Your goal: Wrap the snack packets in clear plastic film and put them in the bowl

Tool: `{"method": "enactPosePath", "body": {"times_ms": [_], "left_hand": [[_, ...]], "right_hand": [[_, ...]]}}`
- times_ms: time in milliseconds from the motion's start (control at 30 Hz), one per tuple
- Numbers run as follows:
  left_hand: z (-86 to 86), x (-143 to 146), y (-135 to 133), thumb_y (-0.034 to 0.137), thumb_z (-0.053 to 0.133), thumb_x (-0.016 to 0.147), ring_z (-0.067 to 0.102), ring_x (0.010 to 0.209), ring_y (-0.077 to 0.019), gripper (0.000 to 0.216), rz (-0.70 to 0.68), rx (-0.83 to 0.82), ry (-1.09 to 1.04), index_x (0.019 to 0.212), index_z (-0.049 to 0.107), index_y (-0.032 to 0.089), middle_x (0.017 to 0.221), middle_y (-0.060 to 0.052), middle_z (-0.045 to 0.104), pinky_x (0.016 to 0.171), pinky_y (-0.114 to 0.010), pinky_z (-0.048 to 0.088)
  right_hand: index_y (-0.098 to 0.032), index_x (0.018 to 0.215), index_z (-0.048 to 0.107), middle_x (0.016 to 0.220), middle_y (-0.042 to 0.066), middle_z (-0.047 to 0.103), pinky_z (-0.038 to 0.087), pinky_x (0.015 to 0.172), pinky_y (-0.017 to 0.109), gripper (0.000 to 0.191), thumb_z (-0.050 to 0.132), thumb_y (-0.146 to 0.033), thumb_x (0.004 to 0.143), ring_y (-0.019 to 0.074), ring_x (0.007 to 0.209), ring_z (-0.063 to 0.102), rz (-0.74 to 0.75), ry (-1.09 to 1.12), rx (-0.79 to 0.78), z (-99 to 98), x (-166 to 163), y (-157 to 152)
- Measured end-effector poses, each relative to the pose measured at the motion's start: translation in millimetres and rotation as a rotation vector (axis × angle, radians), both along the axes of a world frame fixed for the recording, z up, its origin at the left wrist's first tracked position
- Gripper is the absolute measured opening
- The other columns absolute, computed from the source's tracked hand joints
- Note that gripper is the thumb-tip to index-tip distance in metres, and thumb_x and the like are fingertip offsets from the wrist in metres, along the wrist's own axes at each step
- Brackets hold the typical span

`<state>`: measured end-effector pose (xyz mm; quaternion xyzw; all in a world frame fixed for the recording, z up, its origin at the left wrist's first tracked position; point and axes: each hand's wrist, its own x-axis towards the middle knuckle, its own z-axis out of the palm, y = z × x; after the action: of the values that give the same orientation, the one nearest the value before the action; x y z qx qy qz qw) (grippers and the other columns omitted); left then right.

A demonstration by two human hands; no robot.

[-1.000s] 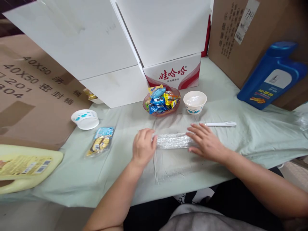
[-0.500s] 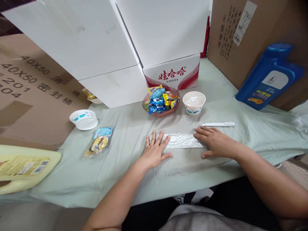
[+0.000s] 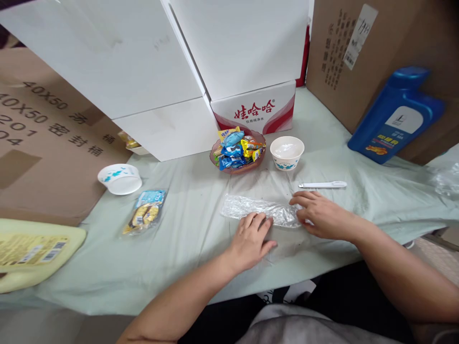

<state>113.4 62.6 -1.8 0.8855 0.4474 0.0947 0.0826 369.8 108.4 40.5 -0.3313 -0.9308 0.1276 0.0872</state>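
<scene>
A folded strip of clear, crinkled plastic [image 3: 238, 206] lies on the cloth in front of me. My left hand [image 3: 251, 242] rests at its near edge, fingers slightly bent and the thumb apart, holding nothing. At the strip's right end is my right hand [image 3: 322, 216], its fingers curled over the plastic with the thumb drawn in; the film there is bunched. Just beyond that hand lies a white utility knife [image 3: 322, 185]. Behind the strip stand a patterned paper bowl [image 3: 287, 153] and a pinkish glass bowl [image 3: 260, 161] of wrapped sweets [image 3: 234, 150].
On the left are a tipped paper bowl [image 3: 124, 180], a packaged snack [image 3: 145, 211] and a yellow jug [image 3: 39, 251]. White boxes [image 3: 254, 107] and brown cartons [image 3: 53, 134] stand behind. A blue bottle [image 3: 394, 117] is at right, with crumpled clear plastic [image 3: 444, 179] nearby.
My left hand has slid right and toward me, off the strip's left end. My right hand's fingers have curled in. The strip, flat before, is now wrinkled and slightly turned.
</scene>
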Motion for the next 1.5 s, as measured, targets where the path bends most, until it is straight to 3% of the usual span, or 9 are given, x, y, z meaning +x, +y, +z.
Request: {"method": "enactPosePath", "body": {"times_ms": [200,267,333,467,600,767,1000,1300,1500], "left_hand": [[0.1,1.7,-2.9,0.058,0.061,0.083,0.054,0.112,-0.0323,0.051,-0.241,0.035,-0.21,0.115,0.064,0.018,0.111,-0.014,0.063,0.097,-0.049,0.044],[0.0,4.7,-6.8,0.047,0.058,0.088,0.059,0.1,-0.0277,0.034,-0.289,-0.028,-0.278,0.104,0.068,0.019,0.099,-0.012,0.066,0.088,-0.044,0.049],[-0.3,6.9,-9.6,0.034,0.054,0.09,0.062,0.086,-0.0221,0.021,-0.289,-0.173,-0.376,0.094,0.069,0.02,0.089,-0.009,0.067,0.079,-0.037,0.051],[-2.8,8.2,-7.8,0.037,0.057,0.088,0.063,0.066,-0.0158,0.02,0.025,-0.596,-0.716,0.085,0.064,0.019,0.075,-0.003,0.066,0.063,-0.029,0.05],[-7.0,7.4,1.0,0.056,0.064,0.08,0.061,0.058,-0.0138,0.038,0.363,-0.863,-1.11,0.084,0.054,0.019,0.071,0.0,0.063,0.054,-0.026,0.049],[-4.3,1.3,12.6,0.05,0.071,0.076,0.061,0.067,-0.0125,0.038,0.546,-0.691,-1.239,0.088,0.056,0.017,0.079,0.0,0.064,0.063,-0.025,0.05],[-7.4,-14.0,38.0,0.031,0.072,0.073,0.064,0.071,-0.0141,0.053,0.525,-0.467,-1.163,0.116,0.04,0.021,0.084,0.0,0.066,0.062,-0.024,0.049],[-25.2,-23.8,51.3,0.015,0.066,0.079,0.063,0.077,-0.0171,0.049,0.472,0.06,-0.455,0.124,0.049,0.023,0.093,-0.002,0.064,0.078,-0.034,0.052],[-13.9,-25.3,47.0,0.018,0.059,0.085,0.059,0.1,-0.024,0.03,0.308,0.503,-0.366,0.116,0.056,0.018,0.107,-0.011,0.058,0.086,-0.039,0.052]], "right_hand": [[-0.019,0.087,0.064,0.079,0.0,0.065,0.044,0.068,0.025,0.014,0.056,-0.013,0.078,0.0133,0.07,0.057,0.284,0.165,-0.548,14.8,-16.1,-20.5],[-0.018,0.09,0.063,0.079,0.0,0.064,0.043,0.065,0.024,0.009,0.058,-0.022,0.084,0.0118,0.067,0.056,0.305,0.239,-0.693,12.9,-19.0,-20.5],[-0.017,0.097,0.061,0.08,0.001,0.064,0.044,0.065,0.025,0.025,0.058,-0.041,0.089,0.0124,0.068,0.056,0.292,0.368,-0.868,8.4,-20.0,-16.3],[-0.016,0.123,0.051,0.098,0.006,0.062,0.046,0.075,0.031,0.076,0.062,-0.073,0.074,0.0173,0.085,0.057,0.16,0.664,-0.977,-6.4,-23.2,-5.6],[-0.019,0.145,0.026,0.1,0.005,0.059,0.046,0.082,0.035,0.097,0.074,-0.061,0.071,0.0182,0.092,0.058,0.02,0.823,-0.949,-29.8,-38.1,-4.3],[-0.023,0.151,0.008,0.107,0.007,0.059,0.05,0.071,0.03,0.1,0.073,-0.031,0.076,0.0129,0.075,0.059,-0.147,0.775,-0.889,-51.8,-57.2,-9.8],[-0.021,0.151,0.015,0.089,0.001,0.065,0.049,0.066,0.026,0.083,0.059,-0.014,0.081,0.0124,0.069,0.061,-0.245,0.615,-0.738,-49.4,-64.2,-10.1],[-0.018,0.139,0.038,0.087,0.002,0.068,0.049,0.07,0.028,0.061,0.057,-0.013,0.081,0.0145,0.074,0.064,-0.226,0.575,-0.695,-44.8,-66.3,-9.1],[-0.018,0.132,0.047,0.087,0.002,0.068,0.049,0.07,0.028,0.053,0.06,-0.013,0.08,0.0141,0.073,0.063,-0.245,0.504,-0.621,-43.6,-68.9,-7.5]]}}
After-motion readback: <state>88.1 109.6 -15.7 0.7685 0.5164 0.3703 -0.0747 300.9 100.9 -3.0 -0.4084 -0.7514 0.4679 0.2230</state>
